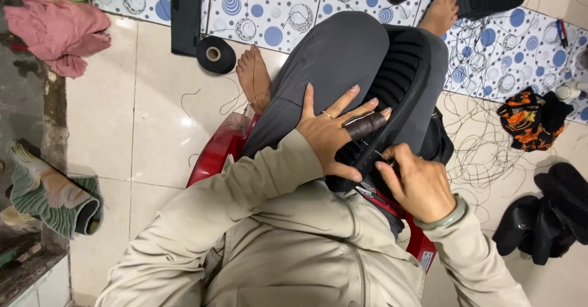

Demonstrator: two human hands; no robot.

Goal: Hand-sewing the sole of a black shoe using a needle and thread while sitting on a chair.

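- black shoe (401, 77) lies on the person's lap, above the red stool (220, 151)
- left hand (331, 132) spread flat — pressing the shoe (finger wrapped)
- right hand (416, 181) pinched at the shoe's edge, beside small pliers (366, 190)

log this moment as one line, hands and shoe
left hand: flat on black ribbed shoe sole, brown guard on index finger | right hand: pinching at sole edge | seat: red plastic stool

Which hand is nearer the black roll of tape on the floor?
Left. The left hand lies spread on the black sandal on the lap, on the side toward the tape roll. The right hand works at the sandal's near edge, farther away.
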